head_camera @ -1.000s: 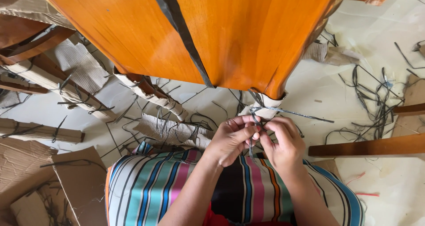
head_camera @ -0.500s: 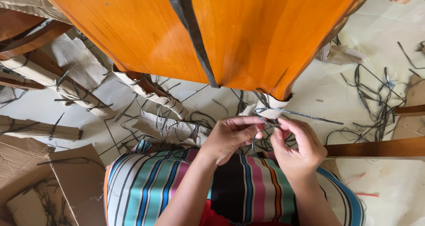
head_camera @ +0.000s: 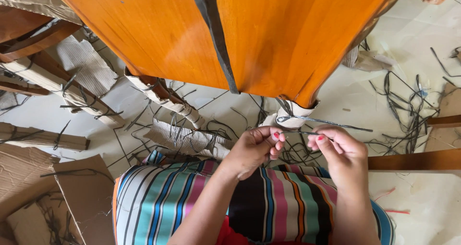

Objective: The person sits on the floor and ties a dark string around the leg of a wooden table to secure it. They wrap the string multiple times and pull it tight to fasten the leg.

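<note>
Both hands up close: left hand (head_camera: pixel 252 149) and right hand (head_camera: pixel 338 151) each pinch the thin dark strap (head_camera: pixel 326 123) at the paper-wrapped table leg (head_camera: pixel 293 115); wrap looks on, tie unfinished, neighbouring wrapped leg (head_camera: pixel 168 98) already bound

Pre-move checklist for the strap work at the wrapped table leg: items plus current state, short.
1. Left hand grips the thin dark strap: ok, fingertips pinched on it.
2. Right hand grips the same strap: ok, pinched near its end.
3. Strap spans between the hands without slack: ok, it looks straight.
4. Strap goes around the paper-wrapped table leg: ok, a dark band circles the wrap, with a loose tail sticking out to the right.
5. Knot or tie closed: cannot tell, the fingers hide it.
6. Floor around the leg clear: not ok, loose strap offcuts and cardboard pieces lie about.
</note>
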